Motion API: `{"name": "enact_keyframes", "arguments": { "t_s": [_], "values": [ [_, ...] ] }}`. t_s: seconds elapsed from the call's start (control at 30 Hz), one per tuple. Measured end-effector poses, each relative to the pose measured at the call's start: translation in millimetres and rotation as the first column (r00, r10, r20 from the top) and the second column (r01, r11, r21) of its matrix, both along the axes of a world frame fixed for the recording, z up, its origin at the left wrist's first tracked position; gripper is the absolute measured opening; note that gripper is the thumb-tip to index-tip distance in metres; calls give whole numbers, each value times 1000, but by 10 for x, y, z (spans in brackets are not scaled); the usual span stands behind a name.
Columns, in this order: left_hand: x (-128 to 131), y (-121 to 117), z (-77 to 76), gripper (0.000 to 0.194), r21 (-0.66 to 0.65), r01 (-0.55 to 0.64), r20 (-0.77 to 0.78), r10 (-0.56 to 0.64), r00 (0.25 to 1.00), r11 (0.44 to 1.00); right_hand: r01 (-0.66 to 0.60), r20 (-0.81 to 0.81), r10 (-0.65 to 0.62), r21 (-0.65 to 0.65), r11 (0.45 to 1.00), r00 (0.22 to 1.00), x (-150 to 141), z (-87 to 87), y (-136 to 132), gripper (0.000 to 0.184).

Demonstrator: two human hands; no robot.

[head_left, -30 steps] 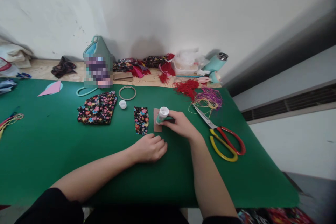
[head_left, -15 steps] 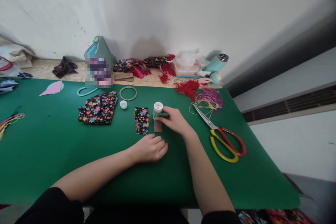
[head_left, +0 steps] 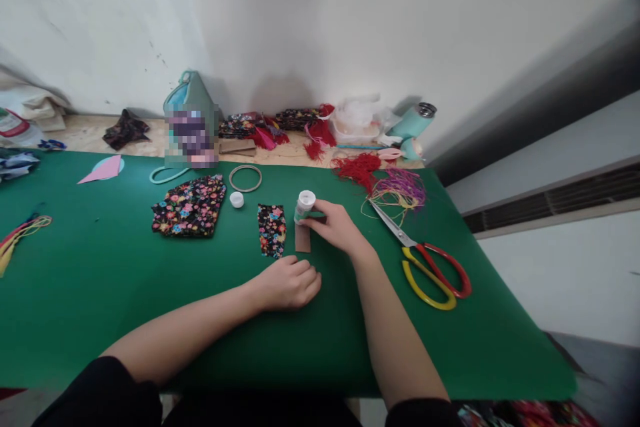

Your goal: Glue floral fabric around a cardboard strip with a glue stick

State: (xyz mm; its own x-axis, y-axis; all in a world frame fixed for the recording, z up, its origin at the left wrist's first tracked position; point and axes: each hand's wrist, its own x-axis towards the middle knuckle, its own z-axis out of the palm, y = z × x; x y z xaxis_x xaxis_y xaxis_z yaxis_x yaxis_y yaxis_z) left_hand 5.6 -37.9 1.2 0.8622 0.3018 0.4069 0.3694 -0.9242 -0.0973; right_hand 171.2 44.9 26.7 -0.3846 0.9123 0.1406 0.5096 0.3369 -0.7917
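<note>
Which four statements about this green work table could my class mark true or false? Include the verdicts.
1. The right hand grips a white-and-green cylindrical tube. True.
2. The metal scissors with red and yellow handles are in the left hand. False: they lie on the smooth green tabletop.
3. The small round white cap sits on the tube. False: it lies apart from it.
4. A black floral cloth strip lies between the cap and the flat brown rectangular piece. True.

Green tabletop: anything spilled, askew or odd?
Nothing looks spilled or broken. The loose threads look untidy, tangled near the tip of the scissors. The white cap lies apart from the tube in the right hand, probably deliberately.
</note>
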Motion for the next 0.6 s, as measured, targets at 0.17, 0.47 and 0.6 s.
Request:
{"name": "enact_keyframes", "arguments": {
  "t_s": [0.17, 0.47, 0.6],
  "values": [
    [-3, 0, 4, 21, 1, 3, 20, -3, 1000, 1000, -112, -5, 112, -80, 990, 994, 150, 105, -162, 19],
    [1, 3, 8, 20, -16, 11, 4, -11, 1000, 1000, 89, 16, -90, 40, 995, 996, 109, -37, 28, 26],
    [-2, 0, 17, 21, -21, 14, -9, -15, 1000, 1000, 144, 9, -145, 81, 986, 989, 60, -75, 82, 29]
  ]
}}
